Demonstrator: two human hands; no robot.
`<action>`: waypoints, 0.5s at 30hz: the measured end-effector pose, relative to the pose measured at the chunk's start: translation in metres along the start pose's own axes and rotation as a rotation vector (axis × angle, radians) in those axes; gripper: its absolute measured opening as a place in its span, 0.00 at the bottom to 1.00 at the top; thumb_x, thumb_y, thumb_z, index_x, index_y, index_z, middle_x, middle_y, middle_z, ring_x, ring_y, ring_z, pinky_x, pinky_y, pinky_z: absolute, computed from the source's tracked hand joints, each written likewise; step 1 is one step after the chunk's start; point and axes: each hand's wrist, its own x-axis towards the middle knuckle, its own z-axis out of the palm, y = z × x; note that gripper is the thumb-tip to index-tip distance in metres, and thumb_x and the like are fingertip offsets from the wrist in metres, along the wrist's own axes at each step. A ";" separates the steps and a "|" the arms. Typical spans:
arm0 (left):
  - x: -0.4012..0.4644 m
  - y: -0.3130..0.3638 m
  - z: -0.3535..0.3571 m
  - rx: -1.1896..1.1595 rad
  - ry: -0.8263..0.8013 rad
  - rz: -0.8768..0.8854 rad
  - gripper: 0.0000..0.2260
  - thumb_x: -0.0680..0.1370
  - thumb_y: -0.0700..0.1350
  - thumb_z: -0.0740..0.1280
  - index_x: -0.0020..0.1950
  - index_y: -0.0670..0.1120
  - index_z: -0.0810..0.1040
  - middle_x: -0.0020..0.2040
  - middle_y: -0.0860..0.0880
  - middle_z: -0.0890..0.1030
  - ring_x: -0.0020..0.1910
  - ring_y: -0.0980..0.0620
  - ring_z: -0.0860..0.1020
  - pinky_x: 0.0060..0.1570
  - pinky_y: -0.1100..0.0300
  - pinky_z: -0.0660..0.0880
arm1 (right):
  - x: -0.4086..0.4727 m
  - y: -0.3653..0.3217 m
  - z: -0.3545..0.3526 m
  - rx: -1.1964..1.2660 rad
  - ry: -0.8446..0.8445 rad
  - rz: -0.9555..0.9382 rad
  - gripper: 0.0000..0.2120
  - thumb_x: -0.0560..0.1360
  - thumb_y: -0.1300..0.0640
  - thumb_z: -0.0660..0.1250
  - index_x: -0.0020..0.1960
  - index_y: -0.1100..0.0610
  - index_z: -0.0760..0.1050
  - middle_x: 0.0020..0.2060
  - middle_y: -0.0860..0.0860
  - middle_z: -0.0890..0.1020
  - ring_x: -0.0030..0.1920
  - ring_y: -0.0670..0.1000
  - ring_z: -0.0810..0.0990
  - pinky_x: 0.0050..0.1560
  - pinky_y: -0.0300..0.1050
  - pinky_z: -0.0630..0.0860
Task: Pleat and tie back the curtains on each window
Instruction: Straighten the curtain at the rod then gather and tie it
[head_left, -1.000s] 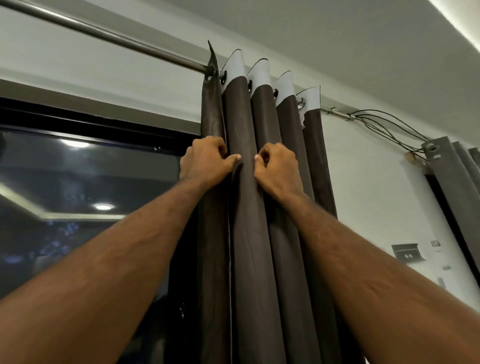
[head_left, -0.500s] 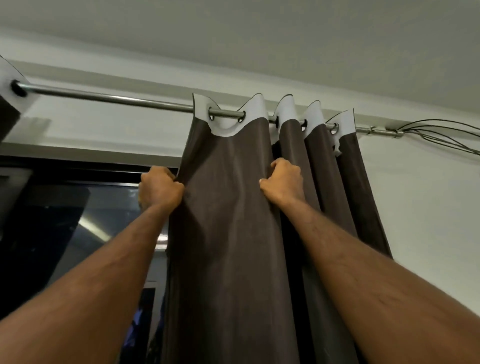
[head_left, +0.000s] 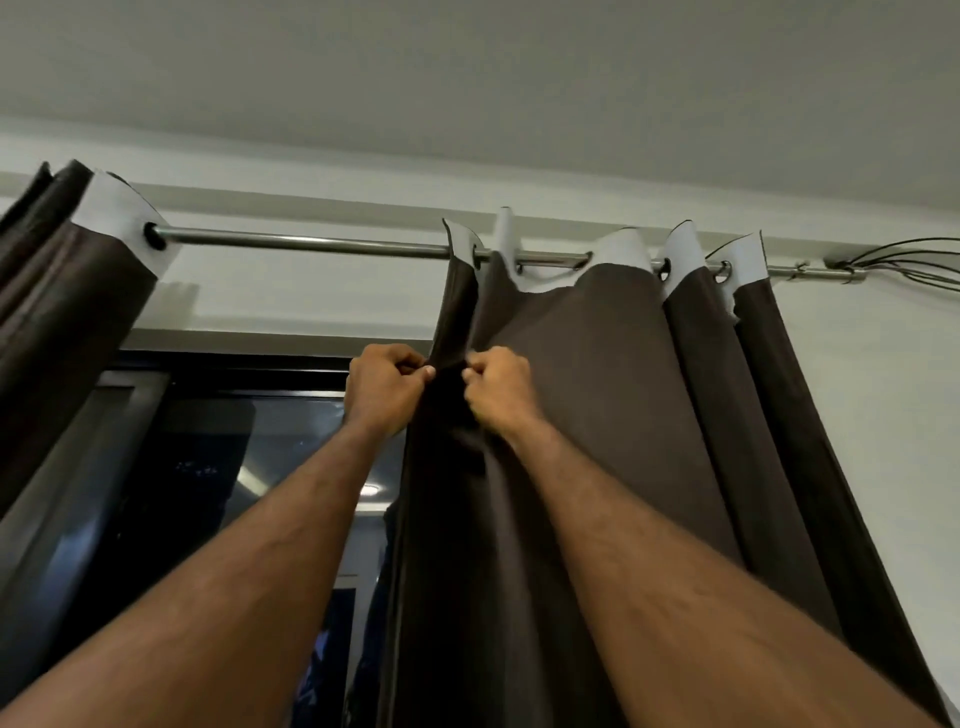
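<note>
Both forearms reach up from the bottom edge. Left hand (head_left: 383, 387) and right hand (head_left: 497, 387) sit close together, fingers curled, each pinching a fold of the brown curtain (head_left: 597, 415) near its left edge, well below the rod. The cloth between the two fists is gathered into a narrow dark crease.

Change from half a second ago: the hands were then set wide apart with a broad flat panel stretched between them; now they are nearly touching and that panel is folded inward. The right hand has moved left. The view has also swung, so a second bunched curtain (head_left: 67, 322) now shows at far left.

The brown curtain hangs from a metal rod (head_left: 311, 243) by eyelets in its white top band; the right-hand pleats hang loose. Behind it is a dark window (head_left: 208, 467) with ceiling-light reflections. Thin wires (head_left: 909, 260) fan from the rod's right end. Above is the ceiling (head_left: 467, 78).

No writing or labels legible.
</note>
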 end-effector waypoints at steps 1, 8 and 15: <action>0.001 -0.003 -0.004 -0.006 -0.008 0.002 0.04 0.72 0.50 0.75 0.43 0.51 0.85 0.37 0.53 0.84 0.41 0.50 0.84 0.44 0.47 0.83 | -0.002 -0.012 0.015 -0.002 -0.059 -0.049 0.13 0.78 0.64 0.66 0.34 0.58 0.74 0.35 0.54 0.78 0.41 0.55 0.79 0.41 0.40 0.67; 0.003 -0.020 -0.022 -0.007 -0.044 -0.031 0.02 0.74 0.46 0.74 0.45 0.49 0.86 0.38 0.50 0.85 0.41 0.49 0.84 0.44 0.47 0.84 | -0.004 -0.028 0.038 0.189 -0.095 -0.058 0.14 0.80 0.63 0.65 0.36 0.60 0.79 0.33 0.50 0.78 0.34 0.44 0.73 0.38 0.38 0.68; -0.010 -0.015 -0.009 -0.252 -0.084 -0.073 0.08 0.80 0.47 0.70 0.49 0.43 0.85 0.42 0.43 0.85 0.41 0.45 0.85 0.34 0.50 0.84 | -0.012 -0.018 0.040 0.230 -0.161 -0.058 0.11 0.81 0.62 0.65 0.47 0.59 0.86 0.42 0.53 0.86 0.44 0.49 0.83 0.44 0.38 0.80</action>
